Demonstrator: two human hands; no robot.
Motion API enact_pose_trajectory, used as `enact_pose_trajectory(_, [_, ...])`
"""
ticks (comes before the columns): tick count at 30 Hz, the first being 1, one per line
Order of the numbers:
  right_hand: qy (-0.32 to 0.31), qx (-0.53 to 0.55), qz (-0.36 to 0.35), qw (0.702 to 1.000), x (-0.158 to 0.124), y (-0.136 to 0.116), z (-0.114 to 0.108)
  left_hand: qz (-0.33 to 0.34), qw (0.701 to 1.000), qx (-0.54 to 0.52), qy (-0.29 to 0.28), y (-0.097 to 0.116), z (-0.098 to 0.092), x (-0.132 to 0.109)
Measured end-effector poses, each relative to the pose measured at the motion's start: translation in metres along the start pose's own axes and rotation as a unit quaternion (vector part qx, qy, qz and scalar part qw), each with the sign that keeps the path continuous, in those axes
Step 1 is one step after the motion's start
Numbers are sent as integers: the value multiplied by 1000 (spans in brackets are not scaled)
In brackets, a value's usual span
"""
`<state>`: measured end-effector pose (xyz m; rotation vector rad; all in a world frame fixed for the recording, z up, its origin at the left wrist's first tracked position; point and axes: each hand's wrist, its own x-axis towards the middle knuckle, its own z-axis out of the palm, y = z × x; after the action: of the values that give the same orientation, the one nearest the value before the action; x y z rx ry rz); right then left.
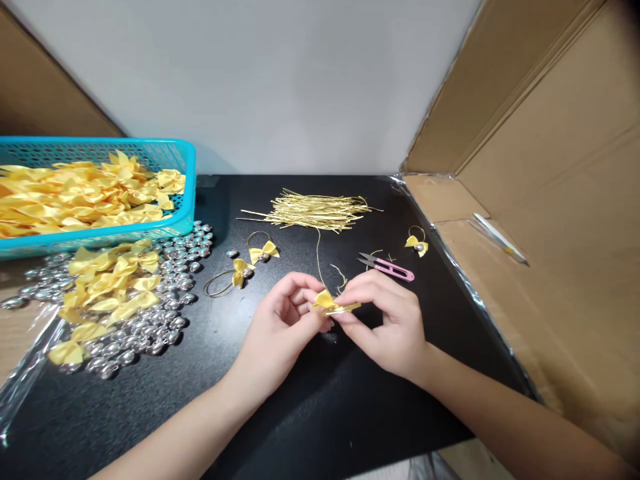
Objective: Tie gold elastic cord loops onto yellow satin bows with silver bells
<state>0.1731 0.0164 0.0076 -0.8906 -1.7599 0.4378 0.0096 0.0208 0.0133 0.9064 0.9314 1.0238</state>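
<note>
Between my two hands is a yellow ribbon bow [325,300], pinched over the black table. My left hand [285,313] grips its left side with thumb and fingers. On the other side my right hand [387,317] pinches the bow's right part, where shiny gold strands show. A thin gold cord [319,257] rises from the bow toward the pile of gold cords [320,210]. Pink thread snips [387,267] lie just beyond my right hand, beside short cord scraps [341,279]. My fingertips hide part of the bow's underside.
At the left stands a turquoise basket [193,180] full of yellow bows. In front of it are silver beads [165,327] with loose bows [115,280] on top. Looped bows with beads [240,273] lie nearby, another [417,245] at right. Cardboard walls [550,133] flank the table; white tweezers [500,237] lie right.
</note>
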Motion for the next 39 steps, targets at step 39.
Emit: enact_pose_trajectory(39, [-10, 113, 237, 965, 4, 16, -13, -3, 999, -32, -13, 7, -14, 2])
